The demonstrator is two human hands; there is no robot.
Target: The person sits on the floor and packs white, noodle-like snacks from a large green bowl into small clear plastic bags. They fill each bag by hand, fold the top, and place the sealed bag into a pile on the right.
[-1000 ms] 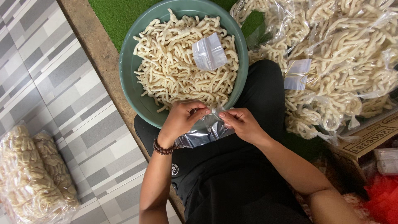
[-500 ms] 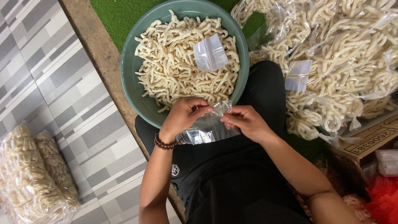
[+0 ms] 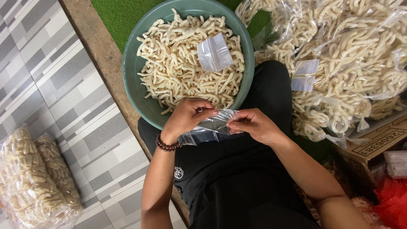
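Left hand (image 3: 186,118) pinching the left top edge of a clear plastic bag (image 3: 210,127), thumb and fingers closed on it. Right hand (image 3: 252,125) gripping the right top edge of same bag, fingers bent tight on the film. Bag stretched between both hands, empty as far as visible, hanging over the lap in black trousers (image 3: 237,182), just below the bowl rim.

At 12 o'clock from the hands: green bowl (image 3: 135,85), full w/ pale crackers (image 3: 178,63) in curly stick shape. On top of crackers, toward 1 o'clock, a small stack of clear bags (image 3: 214,53), lying flat.

At 2 o'clock: pile of filled packs (image 3: 352,55), same crackers inside, w/ another small clear bag (image 3: 304,75) lying on them. At 3–4 o'clock: cardboard box (image 3: 377,142), partly hidden; red plastic (image 3: 392,203) at the bottom right corner.

At 8 o'clock, well apart: two filled packs (image 3: 34,178) on grey patterned floor tiles (image 3: 55,76). Wood edge (image 3: 97,46) running diagonal between tiles and bowl; green mat (image 3: 123,12) at 11 o'clock behind the bowl. Dark bead bracelet (image 3: 167,146) on left wrist.
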